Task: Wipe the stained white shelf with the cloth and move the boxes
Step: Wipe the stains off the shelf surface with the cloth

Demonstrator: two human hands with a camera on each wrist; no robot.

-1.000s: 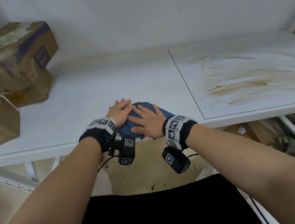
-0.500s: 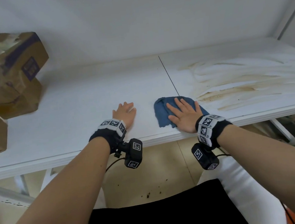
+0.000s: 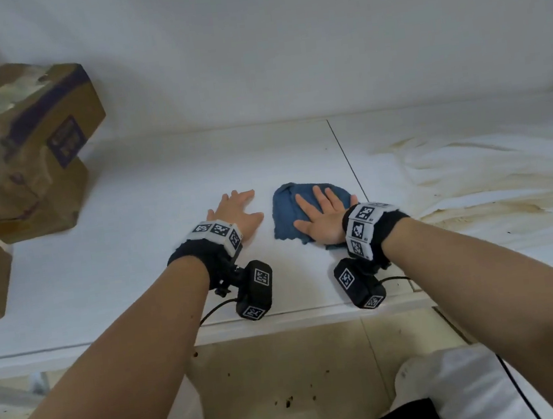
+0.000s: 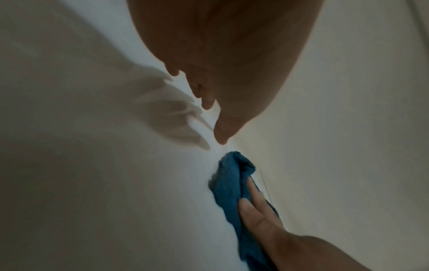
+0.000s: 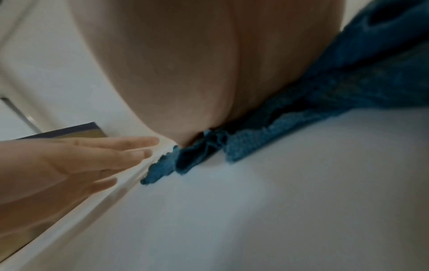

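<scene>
Blue cloth under flat right hand | left hand flat on shelf, holding nothing | risk: bunched cloth smears brown stain toward shelf's front edge.

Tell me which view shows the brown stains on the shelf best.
The head view. It shows the brown stains streaked across the right panel of the shelf, right of the cloth under the right hand. Neither wrist view shows them: both show only plain white shelf, cloth and hands.
</scene>
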